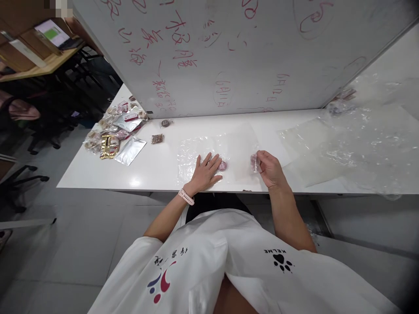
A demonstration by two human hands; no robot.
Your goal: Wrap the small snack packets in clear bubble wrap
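Observation:
My left hand (pixel 207 172) lies flat with fingers spread on a sheet of clear bubble wrap (pixel 188 157) on the white table. Against its fingertips is a small round pink packet (pixel 223 165). My right hand (pixel 271 168) pinches the edge of another small pink packet in clear wrapping (pixel 254 163), held over the right part of the plastic. How the fingers grip underneath is hidden. Farther left sit a dark round wrapped piece (pixel 166 124) and a brown rectangular wrapped piece (pixel 157 138).
A heap of wrapped snacks and pouches (pixel 113 126) covers the table's left end, with a silver pouch (pixel 131 150) beside it. Crumpled clear plastic sheets (pixel 353 144) spread across the right. A whiteboard (pixel 222 56) with red writing stands along the back edge.

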